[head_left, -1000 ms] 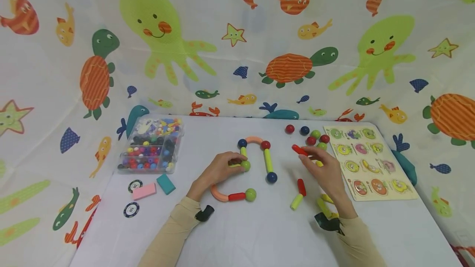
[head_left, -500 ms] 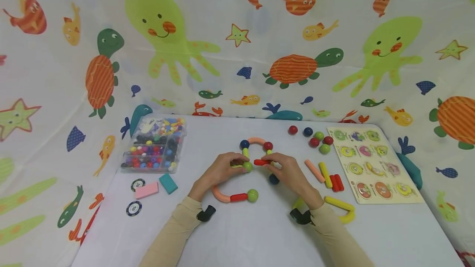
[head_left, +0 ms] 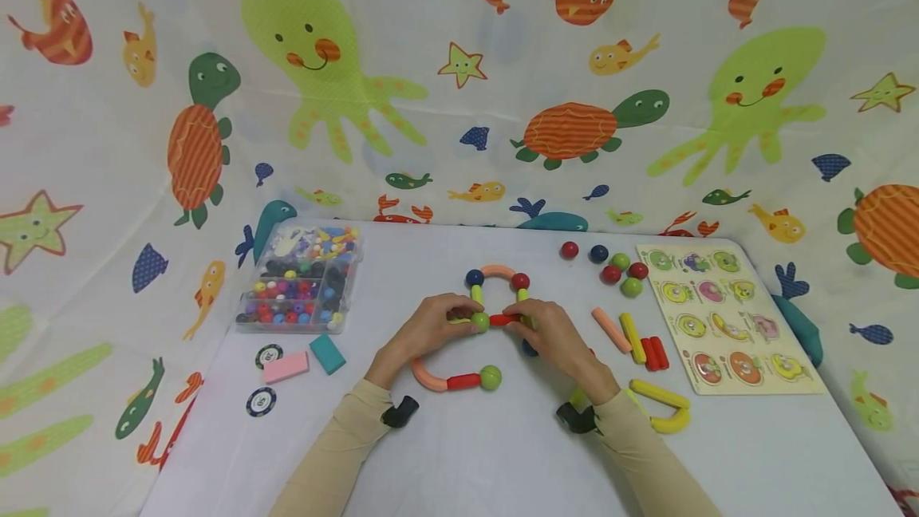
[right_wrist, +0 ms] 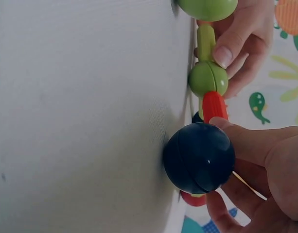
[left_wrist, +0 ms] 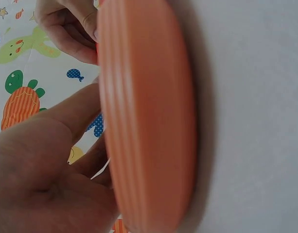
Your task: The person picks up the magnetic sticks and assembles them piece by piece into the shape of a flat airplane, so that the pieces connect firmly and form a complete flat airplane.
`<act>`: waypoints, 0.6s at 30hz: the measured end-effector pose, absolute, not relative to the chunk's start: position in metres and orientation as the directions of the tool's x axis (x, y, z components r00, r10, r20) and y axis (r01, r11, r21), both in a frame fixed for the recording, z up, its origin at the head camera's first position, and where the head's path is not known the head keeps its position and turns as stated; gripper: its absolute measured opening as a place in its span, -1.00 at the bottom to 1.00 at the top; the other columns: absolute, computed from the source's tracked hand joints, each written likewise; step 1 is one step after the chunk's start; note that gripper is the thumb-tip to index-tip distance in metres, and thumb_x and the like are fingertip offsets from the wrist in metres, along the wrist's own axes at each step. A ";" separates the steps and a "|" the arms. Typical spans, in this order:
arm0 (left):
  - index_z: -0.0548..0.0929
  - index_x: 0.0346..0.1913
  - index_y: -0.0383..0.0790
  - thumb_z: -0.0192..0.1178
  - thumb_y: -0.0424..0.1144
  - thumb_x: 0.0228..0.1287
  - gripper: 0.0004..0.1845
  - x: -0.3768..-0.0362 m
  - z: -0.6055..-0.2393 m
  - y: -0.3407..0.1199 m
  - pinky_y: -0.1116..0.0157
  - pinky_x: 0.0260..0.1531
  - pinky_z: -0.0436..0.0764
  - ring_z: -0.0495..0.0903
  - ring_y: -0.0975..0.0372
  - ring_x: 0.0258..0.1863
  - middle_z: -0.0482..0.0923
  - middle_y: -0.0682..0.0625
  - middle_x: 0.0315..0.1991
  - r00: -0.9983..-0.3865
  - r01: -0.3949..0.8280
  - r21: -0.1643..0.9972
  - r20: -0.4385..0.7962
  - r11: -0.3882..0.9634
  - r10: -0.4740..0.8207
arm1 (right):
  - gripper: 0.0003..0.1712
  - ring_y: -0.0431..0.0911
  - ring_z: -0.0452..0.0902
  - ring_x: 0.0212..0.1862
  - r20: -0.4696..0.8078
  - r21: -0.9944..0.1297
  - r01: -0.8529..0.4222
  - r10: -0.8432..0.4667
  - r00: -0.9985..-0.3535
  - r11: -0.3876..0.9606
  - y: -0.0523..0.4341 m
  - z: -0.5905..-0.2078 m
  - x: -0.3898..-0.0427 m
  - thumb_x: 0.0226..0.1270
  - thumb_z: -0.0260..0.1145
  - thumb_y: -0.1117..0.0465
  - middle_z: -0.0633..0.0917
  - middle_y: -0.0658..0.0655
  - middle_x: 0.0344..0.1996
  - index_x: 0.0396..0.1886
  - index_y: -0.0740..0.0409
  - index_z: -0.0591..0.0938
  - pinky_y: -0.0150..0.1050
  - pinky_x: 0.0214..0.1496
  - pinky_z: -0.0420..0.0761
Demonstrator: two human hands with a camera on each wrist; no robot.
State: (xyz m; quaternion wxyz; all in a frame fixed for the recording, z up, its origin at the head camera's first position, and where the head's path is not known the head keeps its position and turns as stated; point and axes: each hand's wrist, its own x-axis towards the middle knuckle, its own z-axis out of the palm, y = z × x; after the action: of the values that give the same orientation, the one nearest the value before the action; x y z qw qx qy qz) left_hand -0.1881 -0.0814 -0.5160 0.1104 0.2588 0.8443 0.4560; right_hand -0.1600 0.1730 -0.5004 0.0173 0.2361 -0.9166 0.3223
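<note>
My left hand (head_left: 432, 327) steadies a green ball (head_left: 480, 321) between thumb and fingers; a light-green rod (right_wrist: 206, 42) joins it in the right wrist view. From the right, my right hand (head_left: 551, 335) pinches a red rod (right_wrist: 215, 106), its far end right at that ball. The ball belongs to a chain of magnetic rods and balls, with a dark blue ball (head_left: 475, 278), a curved orange rod (head_left: 498, 270) and a red ball (head_left: 520, 282) behind the hands. Another dark blue ball (right_wrist: 199, 158) lies under my right hand. A curved orange rod (left_wrist: 149, 107) fills the left wrist view.
Nearer me, a red rod (head_left: 463, 382) ends in a green ball (head_left: 491, 377). Loose yellow rods (head_left: 632, 337) and several balls (head_left: 611, 274) lie right, beside a wooden puzzle board (head_left: 778, 384). Left are a bead box (head_left: 336, 282), a pink block (head_left: 285, 368) and a teal block (head_left: 327, 353).
My right hand has carried the red rod leftward from the right side, bringing its end to the green ball. My left hand has stayed at that ball.
</note>
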 end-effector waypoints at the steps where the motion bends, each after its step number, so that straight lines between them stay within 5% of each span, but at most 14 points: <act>1: 0.70 0.15 -0.05 0.40 -0.22 0.29 -0.64 -0.188 -0.516 -0.081 0.16 0.10 0.62 0.63 0.25 -0.03 0.70 0.08 -0.06 -0.842 0.338 0.827 0.051 0.449 0.538 | -0.68 -0.18 0.61 -0.14 0.186 -0.579 -0.444 -0.420 -0.888 0.684 0.173 -0.501 -0.160 0.28 0.47 0.28 0.79 0.00 -0.14 0.04 0.09 0.75 -0.07 0.09 0.64; 18: 0.74 0.08 -0.19 0.44 -0.24 0.24 -0.65 -0.184 -0.502 -0.071 0.13 0.05 0.61 0.59 0.16 -0.05 0.69 -0.02 -0.09 -0.839 0.419 0.781 0.139 0.463 0.525 | -0.62 -0.07 0.61 0.01 0.172 -0.576 -0.414 -0.391 -0.904 0.705 0.176 -0.498 -0.156 0.27 0.49 0.23 0.77 0.02 -0.06 0.10 0.07 0.74 -0.01 0.15 0.64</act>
State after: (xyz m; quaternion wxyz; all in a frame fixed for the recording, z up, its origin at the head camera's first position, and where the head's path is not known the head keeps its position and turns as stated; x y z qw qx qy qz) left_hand -0.1843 -0.0712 -0.5023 0.0605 0.2769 0.8532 0.4379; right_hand -0.1562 0.1758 -0.4980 0.0185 0.2180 -0.9232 0.3161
